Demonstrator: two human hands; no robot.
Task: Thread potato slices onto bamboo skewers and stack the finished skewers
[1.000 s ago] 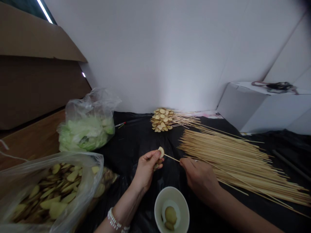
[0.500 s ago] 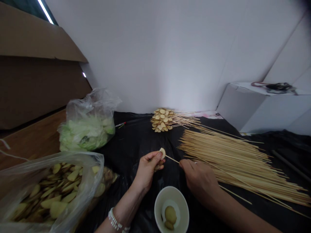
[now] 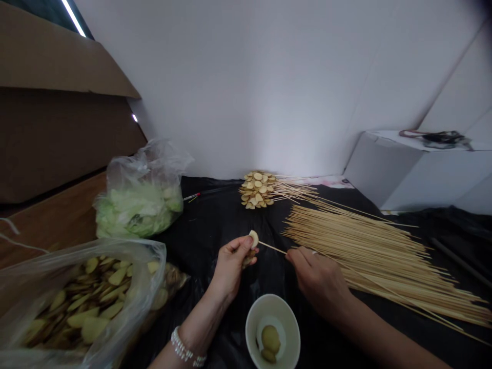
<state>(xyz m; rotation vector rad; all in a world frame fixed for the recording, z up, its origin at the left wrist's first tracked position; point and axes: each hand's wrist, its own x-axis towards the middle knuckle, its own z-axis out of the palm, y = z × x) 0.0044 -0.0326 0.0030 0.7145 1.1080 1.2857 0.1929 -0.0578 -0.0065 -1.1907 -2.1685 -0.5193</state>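
Observation:
A pale potato slice (image 3: pixel 253 238) is pinched between the thumb and fingers of my left hand (image 3: pixel 233 264), with more slices tucked lower in the fingers. My right hand (image 3: pixel 317 271) is closed around a thin wooden skewer (image 3: pixel 272 247), whose far end meets the slice; whether the tip has gone through it is hidden. Just below my hands stands a white bowl (image 3: pixel 251 328) with a few potato slices (image 3: pixel 270 339) inside. To the right lies a broad spread of bare skewers (image 3: pixel 369 251). Beyond my hands, a pile of skewered potato slices (image 3: pixel 257 188) rests near the wall.
An open clear bag (image 3: pixel 154 256) of potato slices sits at the lower left. Behind it stands a bag of leafy greens (image 3: pixel 140 205). Black plastic sheeting (image 3: pixel 215 215) covers the surface. A white box (image 3: pixel 403 169) is at the right, a cardboard box (image 3: pixel 65 123) at the left.
My left hand has shifted slightly left with the potato slice, and a little more of the skewer shows between my hands. My right hand has barely moved.

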